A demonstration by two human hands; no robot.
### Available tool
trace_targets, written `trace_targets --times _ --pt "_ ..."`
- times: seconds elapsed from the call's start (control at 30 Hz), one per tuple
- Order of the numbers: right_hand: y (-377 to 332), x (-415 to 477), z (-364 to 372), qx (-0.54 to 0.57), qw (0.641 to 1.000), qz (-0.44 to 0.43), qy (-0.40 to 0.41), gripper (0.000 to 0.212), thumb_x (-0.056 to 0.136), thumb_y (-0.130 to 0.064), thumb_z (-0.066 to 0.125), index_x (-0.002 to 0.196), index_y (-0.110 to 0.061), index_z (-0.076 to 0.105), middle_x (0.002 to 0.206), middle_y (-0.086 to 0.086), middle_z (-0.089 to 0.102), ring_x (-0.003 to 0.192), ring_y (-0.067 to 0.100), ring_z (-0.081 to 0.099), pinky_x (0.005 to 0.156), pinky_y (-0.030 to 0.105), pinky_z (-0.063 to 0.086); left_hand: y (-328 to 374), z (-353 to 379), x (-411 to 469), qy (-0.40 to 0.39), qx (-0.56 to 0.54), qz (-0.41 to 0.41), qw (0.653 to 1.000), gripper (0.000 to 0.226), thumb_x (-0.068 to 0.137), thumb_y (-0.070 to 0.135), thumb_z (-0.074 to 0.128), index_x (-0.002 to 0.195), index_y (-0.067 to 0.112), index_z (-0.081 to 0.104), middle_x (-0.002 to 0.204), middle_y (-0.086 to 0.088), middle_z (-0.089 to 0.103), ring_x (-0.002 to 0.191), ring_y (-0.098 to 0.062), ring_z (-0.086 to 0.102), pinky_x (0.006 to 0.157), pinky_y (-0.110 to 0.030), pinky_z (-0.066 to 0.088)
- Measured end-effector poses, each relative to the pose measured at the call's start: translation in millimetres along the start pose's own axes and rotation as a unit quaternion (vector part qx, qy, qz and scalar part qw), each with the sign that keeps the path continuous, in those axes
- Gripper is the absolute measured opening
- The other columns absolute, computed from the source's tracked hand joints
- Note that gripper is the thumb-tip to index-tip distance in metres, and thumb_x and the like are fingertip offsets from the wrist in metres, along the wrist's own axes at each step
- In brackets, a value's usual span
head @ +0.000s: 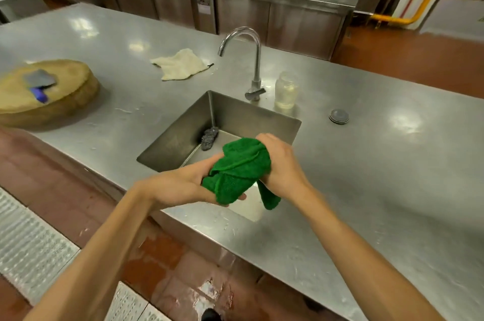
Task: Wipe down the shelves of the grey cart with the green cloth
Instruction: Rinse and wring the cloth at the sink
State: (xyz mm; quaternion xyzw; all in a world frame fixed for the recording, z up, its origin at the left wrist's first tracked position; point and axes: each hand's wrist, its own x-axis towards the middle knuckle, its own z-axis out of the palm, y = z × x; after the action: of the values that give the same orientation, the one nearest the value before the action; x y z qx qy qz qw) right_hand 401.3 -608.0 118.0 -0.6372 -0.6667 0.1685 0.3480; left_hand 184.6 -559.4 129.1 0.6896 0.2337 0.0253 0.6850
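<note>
Steel counter point(392, 163) (droplets), sink point(235, 114), left hand point(183, 184) and right hand point(281, 163) grip green cloth point(241, 166) tight

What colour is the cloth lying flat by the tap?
Cream, nearly off-white. The head view shows the cloth best.

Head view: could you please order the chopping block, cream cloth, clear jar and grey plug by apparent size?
1. chopping block
2. cream cloth
3. clear jar
4. grey plug
No close calls.
</note>
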Motion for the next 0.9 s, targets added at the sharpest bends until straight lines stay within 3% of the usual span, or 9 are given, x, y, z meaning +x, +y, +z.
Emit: trace_targets --times 0.1,0.23,0.3,0.47,0.6,0.67,0.77,0.83,0.9 --pt "-16 29 14 0.011 0.999 0.011 0.038 0.023 0.078 0.006 0.062 0.095 -0.011 0.064 0.094 0.006 0.061 0.085 0.019 0.057 0.076 0.031 0.045 -2 -39 -27 -0.075 -0.068 0.006 0.995 0.102 0.087 -0.012 0.063 0.159 0.036 0.01 0.163 -0.002 0.035 0.145 -0.029 0.043 0.119 -0.05 0.036" --pt "-38 61 25 0.007 0.999 0.007 0.048 0.025 0.08 0.004 0.062 0.099 -0.012 0.065 0.099 0.005 0.062 0.089 0.02 0.058 0.077 0.029 0.045 -1 -65 -22 0.123 -0.031 -0.012 0.992 0.136 0.063 0.024 0.092 0.161 0.039 -0.001 0.166 0.008 0.028 0.148 -0.009 0.036 0.123 -0.045 0.03" --pt "-53 72 31 0.013 0.999 -0.008 0.048 0.024 0.08 0.003 0.063 0.097 -0.014 0.064 0.097 0.003 0.062 0.086 0.017 0.057 0.074 0.027 0.044 2 -67 -2 0.156 0.003 0.011 0.988 0.139 0.06 0.023 0.097 0.162 0.032 0.002 0.155 0.011 0.044 0.14 -0.002 0.045 0.12 -0.037 0.036" --pt "-76 96 38 0.206 0.975 0.02 0.084 0.022 0.09 0.002 0.055 0.094 -0.018 0.062 0.091 -0.002 0.066 0.084 0.007 0.062 0.075 0.018 0.049 1 -78 41 0.187 -0.03 0.119 0.975 0.079 0.061 0.007 0.095 0.13 0.02 0.06 0.12 -0.002 0.072 0.118 -0.014 0.066 0.099 -0.028 0.053" --pt "-69 116 40 0.27 0.958 0.033 0.088 0.021 0.095 -0.001 0.048 0.096 -0.018 0.06 0.085 -0.012 0.065 0.079 -0.006 0.061 0.072 0.011 0.047 3 -99 62 0.162 -0.041 0.144 0.975 0.06 0.063 0.004 0.093 0.114 0.025 0.069 0.107 0.002 0.076 0.108 -0.014 0.07 0.092 -0.026 0.055" --pt "-58 128 34 0.172 0.984 0.032 0.042 0.022 0.092 -0.002 0.055 0.104 -0.02 0.057 0.098 -0.006 0.062 0.092 0.003 0.06 0.08 0.021 0.048 2 -112 72 0.174 -0.045 0.125 0.976 0.063 0.063 -0.001 0.093 0.117 0.02 0.068 0.107 -0.001 0.075 0.108 -0.015 0.07 0.09 -0.026 0.057" --pt "-41 153 9 -0.089 0.987 0.02 -0.13 0.055 0.086 -0.012 0.07 0.133 -0.025 0.043 0.124 -0.002 0.048 0.113 0.014 0.05 0.099 0.032 0.046 2 -135 83 0.178 -0.022 0.065 0.982 0.058 0.061 -0.003 0.092 0.111 0.014 0.069 0.099 -0.004 0.073 0.098 -0.015 0.069 0.085 -0.027 0.058" --pt "-30 165 -16 -0.113 0.951 0.05 -0.283 0.09 0.085 -0.023 0.076 0.153 -0.028 0.016 0.14 -0.004 0.046 0.124 0.013 0.049 0.107 0.032 0.044 4 -146 92 0.13 -0.011 0.047 0.99 0.052 0.061 -0.002 0.091 0.105 0.015 0.07 0.097 -0.001 0.075 0.095 -0.013 0.071 0.082 -0.026 0.057" --pt "-13 166 -46 -0.028 0.916 0.099 -0.387 0.124 0.076 -0.028 0.085 0.155 -0.04 -0.011 0.152 -0.013 0.036 0.133 0.003 0.045 0.108 0.021 0.04 6 -158 102 0.114 0.005 0.03 0.993 0.047 0.062 -0.004 0.089 0.102 0.011 0.07 0.094 -0.001 0.074 0.092 -0.015 0.071 0.078 -0.025 0.057"
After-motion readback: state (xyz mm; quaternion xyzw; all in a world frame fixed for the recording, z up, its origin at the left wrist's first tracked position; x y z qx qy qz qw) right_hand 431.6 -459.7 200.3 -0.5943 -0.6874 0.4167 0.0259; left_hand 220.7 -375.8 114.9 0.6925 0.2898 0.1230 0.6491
